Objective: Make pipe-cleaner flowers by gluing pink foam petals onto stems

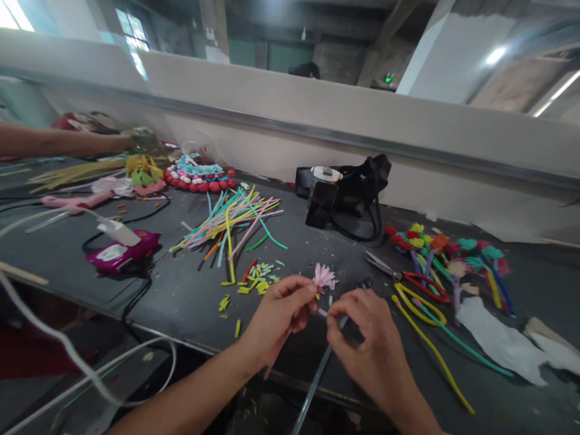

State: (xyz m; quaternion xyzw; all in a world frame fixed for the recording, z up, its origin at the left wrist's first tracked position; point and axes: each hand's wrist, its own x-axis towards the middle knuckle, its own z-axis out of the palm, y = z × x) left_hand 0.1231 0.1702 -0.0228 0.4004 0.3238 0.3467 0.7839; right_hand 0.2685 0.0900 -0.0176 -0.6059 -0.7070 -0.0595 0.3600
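My left hand [286, 307] is closed in a pinch on a pink fringed flower [324, 275]. Its tuft fans out above the fingertips, and a thin pink stem [272, 362] hangs below the palm. Beside it, my right hand [369, 338] is also pinched, its fingertips at a small pale pink piece [322, 312] between the two hands. Under the right hand runs a long translucent rod [315, 386], its upper end hidden. Yellow and green cut bits [258, 284] lie to the left. Scissors with red handles [408, 281] rest to the right.
Coloured fuzzy stems [231, 220] lie in a heap. Finished-looking flowers [453, 254] sit at the right near white paper [498, 338]. A black bag [362, 187] and a phone [321, 205] stand behind. Left are a purple power strip [122, 251], pink glue gun [77, 201] and another person's arm [63, 142].
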